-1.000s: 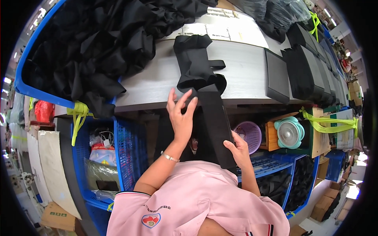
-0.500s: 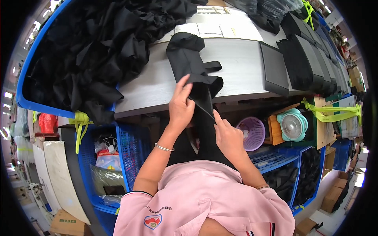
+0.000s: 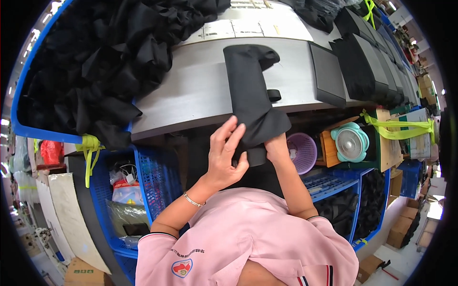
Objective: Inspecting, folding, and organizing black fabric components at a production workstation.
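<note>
A black fabric bag-like piece (image 3: 248,86) with a small strap loop lies across the table edge, its near end hanging toward me. My left hand (image 3: 224,157) is at the left of that near end, fingers spread, the fingertips close to or against the cloth. My right hand (image 3: 277,148) reaches under or into the fabric at its lower right; the fingers are hidden by it. A dark flap of the piece shows between the two hands.
A blue bin (image 3: 43,131) heaped with black cloth (image 3: 105,52) stands left on the white table (image 3: 200,81). Folded black pieces (image 3: 329,76) stand at the right. Below are a blue crate (image 3: 160,178), a purple basket (image 3: 307,152) and a teal fan (image 3: 350,143).
The black piece has turned over and shifted right and nearer, covering more of my right hand. My left hand has moved lower and its fingers have spread. The dark flat edge between the hands is gone.
</note>
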The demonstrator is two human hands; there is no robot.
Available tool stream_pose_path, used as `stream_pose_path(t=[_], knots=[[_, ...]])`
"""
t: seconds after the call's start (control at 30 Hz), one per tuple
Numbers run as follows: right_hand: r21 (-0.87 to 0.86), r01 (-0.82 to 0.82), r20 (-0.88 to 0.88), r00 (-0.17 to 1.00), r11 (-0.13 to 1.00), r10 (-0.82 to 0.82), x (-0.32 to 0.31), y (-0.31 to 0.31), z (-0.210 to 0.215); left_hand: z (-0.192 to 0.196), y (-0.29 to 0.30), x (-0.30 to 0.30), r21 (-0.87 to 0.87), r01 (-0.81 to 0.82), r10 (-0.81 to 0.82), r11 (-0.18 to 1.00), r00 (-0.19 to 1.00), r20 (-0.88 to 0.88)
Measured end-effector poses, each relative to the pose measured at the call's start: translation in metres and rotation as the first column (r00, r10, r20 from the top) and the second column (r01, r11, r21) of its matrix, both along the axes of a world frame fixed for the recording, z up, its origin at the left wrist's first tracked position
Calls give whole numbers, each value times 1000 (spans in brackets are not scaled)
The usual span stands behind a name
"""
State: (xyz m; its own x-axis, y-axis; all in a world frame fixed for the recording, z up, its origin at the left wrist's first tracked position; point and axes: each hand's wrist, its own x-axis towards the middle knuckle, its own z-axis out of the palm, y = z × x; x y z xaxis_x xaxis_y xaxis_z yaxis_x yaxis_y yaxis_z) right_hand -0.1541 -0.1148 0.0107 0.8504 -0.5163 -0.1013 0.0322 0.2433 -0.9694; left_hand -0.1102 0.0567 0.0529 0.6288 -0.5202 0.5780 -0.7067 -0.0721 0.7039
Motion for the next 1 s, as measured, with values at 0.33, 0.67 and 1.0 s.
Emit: stream_pose_path(t=[0.33, 0.67, 1.0], knots=[[431, -15, 146, 988, 902, -53, -1, 13, 35, -2, -38, -8, -84, -241, 214, 967, 946, -245], [453, 91, 84, 986, 887, -144, -1, 14, 41, 12, -40, -1, -271, -272, 209, 923, 948, -241], [584, -190, 295, 956, 789, 12, 9, 15, 5, 19, -34, -10, -279, -220, 124, 935, 938, -324]])
